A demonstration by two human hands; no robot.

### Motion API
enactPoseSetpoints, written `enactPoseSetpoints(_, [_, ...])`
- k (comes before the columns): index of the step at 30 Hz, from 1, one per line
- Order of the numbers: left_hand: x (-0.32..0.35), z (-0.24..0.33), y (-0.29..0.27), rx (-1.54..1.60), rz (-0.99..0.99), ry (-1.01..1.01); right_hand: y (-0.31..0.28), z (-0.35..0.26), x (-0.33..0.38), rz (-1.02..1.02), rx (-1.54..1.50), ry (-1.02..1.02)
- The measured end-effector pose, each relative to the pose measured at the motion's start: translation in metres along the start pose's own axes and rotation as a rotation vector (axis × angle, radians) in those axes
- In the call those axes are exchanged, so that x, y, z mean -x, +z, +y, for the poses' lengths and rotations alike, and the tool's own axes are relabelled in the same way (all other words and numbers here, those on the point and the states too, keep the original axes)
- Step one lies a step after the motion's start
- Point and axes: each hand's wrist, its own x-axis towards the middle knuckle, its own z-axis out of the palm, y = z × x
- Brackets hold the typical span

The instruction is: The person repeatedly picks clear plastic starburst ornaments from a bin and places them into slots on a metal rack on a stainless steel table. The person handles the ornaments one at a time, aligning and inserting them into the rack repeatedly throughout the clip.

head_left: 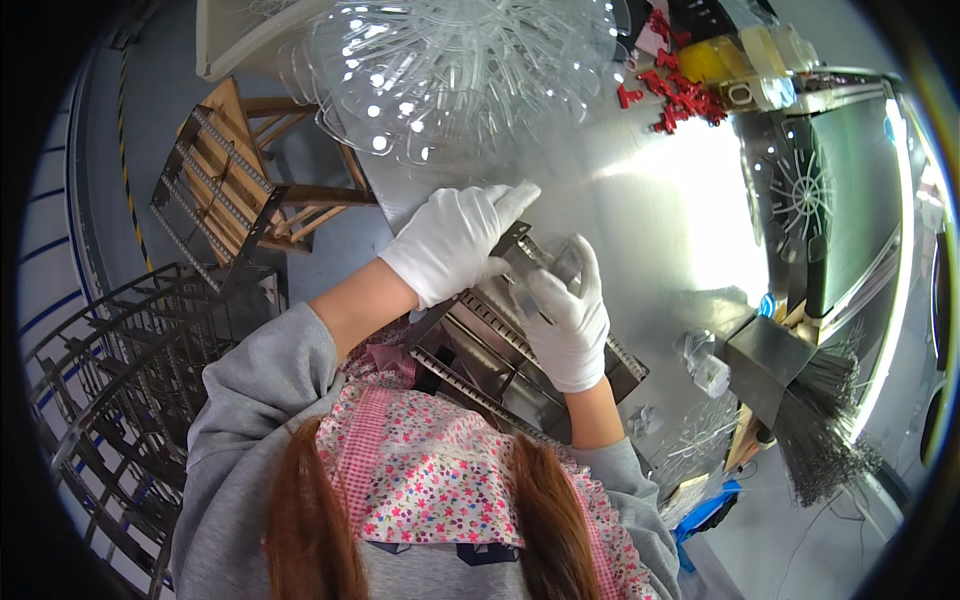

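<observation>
A dark metal rack [455, 340] with slotted side rails leans at the near edge of the steel table, in front of my apron. My left hand [450, 240], in a white glove, is beside the rack's far corner, its fingers stretched out and the thumb apart. My right hand [568, 335], gloved too, is over the rack's rails with its fingers bent around a small clear plastic piece [568, 265]. Glare and the fingers hide part of that piece, so its exact kind cannot be made out.
Clear plastic loops [470, 70] are heaped at the far side. Red clips [685, 98] and a yellow-filled container [712, 62] are at the far right. Thin dark wires [820, 430] fill a metal box. At left stand a wooden stool [232, 120] bearing a metal frame, and black racks [130, 390].
</observation>
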Motion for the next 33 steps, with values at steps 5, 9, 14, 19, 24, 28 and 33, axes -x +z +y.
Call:
enactPoseSetpoints(5, [-0.006,0.007,-0.002,-0.088,-0.044,0.092,-0.021,0.018,0.041,-0.067,0.001,0.102])
enactPoseSetpoints(9, [-0.008,0.011,-0.001,-0.151,-0.135,0.090,-0.023,0.040,0.080,0.025,0.010,0.101])
enactPoseSetpoints(14, [-0.011,0.021,-0.026,-0.289,-0.162,0.174,-0.032,0.065,0.121,0.066,-0.086,0.115])
enactPoseSetpoints(19, [-0.008,0.042,-0.022,-0.449,0.028,0.580,-0.053,0.051,0.098,0.039,-0.023,0.289])
enactPoseSetpoints(24, [-0.022,0.085,0.044,-0.422,-0.221,0.887,-0.066,0.037,0.129,-0.029,0.175,0.385])
enactPoseSetpoints(28, [-0.047,0.108,0.039,-0.434,-0.328,0.903,-0.105,0.024,0.232,0.034,0.194,0.833])
enactPoseSetpoints(33, [-0.058,0.120,0.032,-0.448,-0.379,0.932,-0.086,0.005,0.297,-0.131,0.125,1.277])
